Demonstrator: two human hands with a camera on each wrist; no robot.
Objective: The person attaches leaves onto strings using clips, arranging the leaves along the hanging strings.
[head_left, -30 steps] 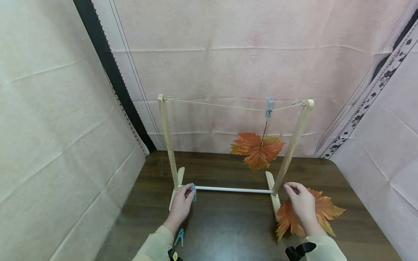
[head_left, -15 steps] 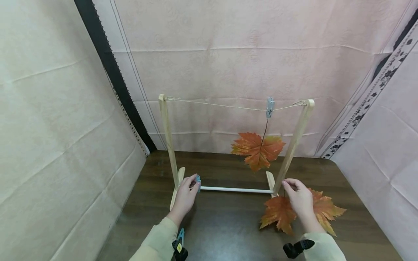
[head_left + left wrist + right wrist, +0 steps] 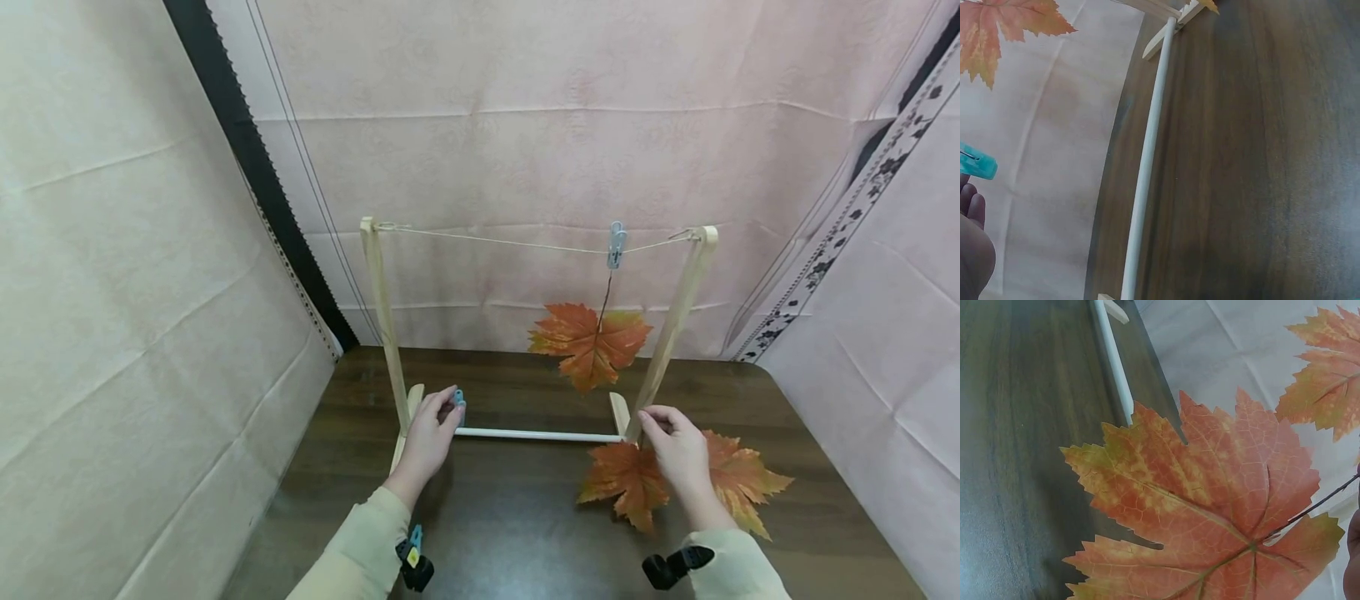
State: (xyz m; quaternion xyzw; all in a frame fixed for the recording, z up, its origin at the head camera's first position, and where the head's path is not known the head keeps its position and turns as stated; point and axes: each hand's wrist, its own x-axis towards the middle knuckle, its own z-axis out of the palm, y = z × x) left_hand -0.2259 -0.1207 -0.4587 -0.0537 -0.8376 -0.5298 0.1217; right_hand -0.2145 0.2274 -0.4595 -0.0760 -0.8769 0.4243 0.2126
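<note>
Pale cloth walls in a dark wooden table. On the table stands a frame: two pale posts, joined low down by a white rod and at the top by a thin cord. There are three orange leaves. The hanging leaf dangles from the cord, nearer the right post. The loose leaf lies on the table, partly behind the right wrist. The held leaf hangs in front of the right post's foot, its stem pinched between the right hand's thumb and fingers. The left hand, near the rod's left end, pinches a blue peg. A second peg clips the hanging leaf's stem to the cord; a third peg shows beside the left wrist, partly hidden.
</note>
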